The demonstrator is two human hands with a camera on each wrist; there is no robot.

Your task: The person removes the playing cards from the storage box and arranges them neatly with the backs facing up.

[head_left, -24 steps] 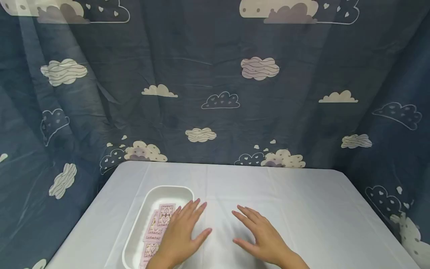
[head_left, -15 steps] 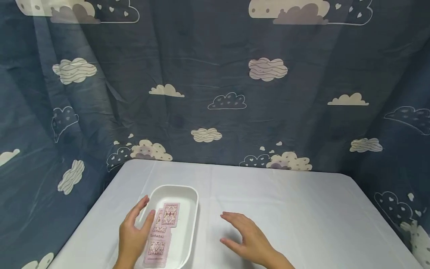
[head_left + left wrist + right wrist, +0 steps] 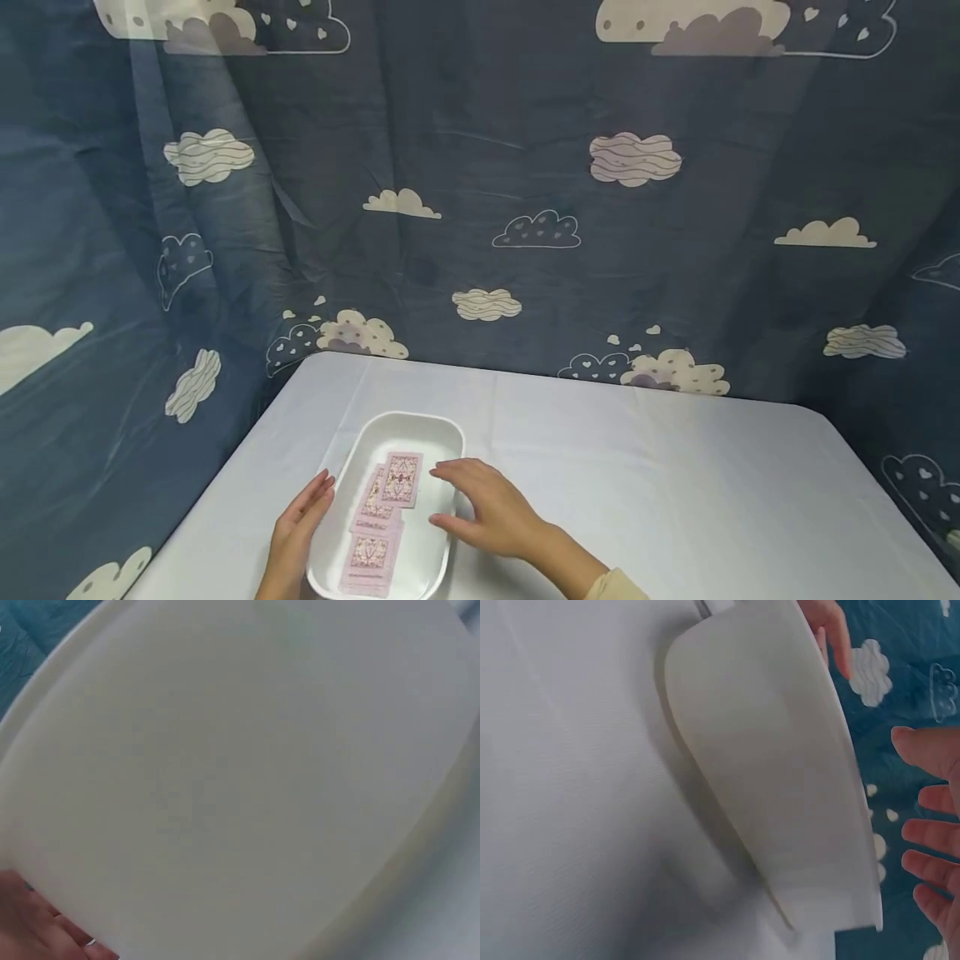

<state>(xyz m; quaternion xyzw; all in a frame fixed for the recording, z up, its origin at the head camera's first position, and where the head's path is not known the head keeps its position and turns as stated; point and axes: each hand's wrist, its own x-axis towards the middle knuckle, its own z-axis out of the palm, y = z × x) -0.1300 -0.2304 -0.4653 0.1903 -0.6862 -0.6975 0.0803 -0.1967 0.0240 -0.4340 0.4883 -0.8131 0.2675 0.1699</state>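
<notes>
- A dark blue, cloud-patterned cloth (image 3: 480,108) hangs behind and along both sides.
- In front of it stands a white table (image 3: 675,500) with rounded far corners.
- A white, round-cornered tray (image 3: 427,542) sits toward the table's left, its long side running away from the person.
- The right hand (image 3: 491,512) is at the tray's right rim, thumb and fingers spread apart, holding nothing.
- The left hand (image 3: 294,533) is at the left rim, fingers straight and close together; whether they touch the rim, one cannot tell.
- Pink cards (image 3: 369,554), patterned backs up, overlap in a row inside the tray.
- A pale yellow sleeve (image 3: 617,585) edge shows at the right wrist.
</notes>
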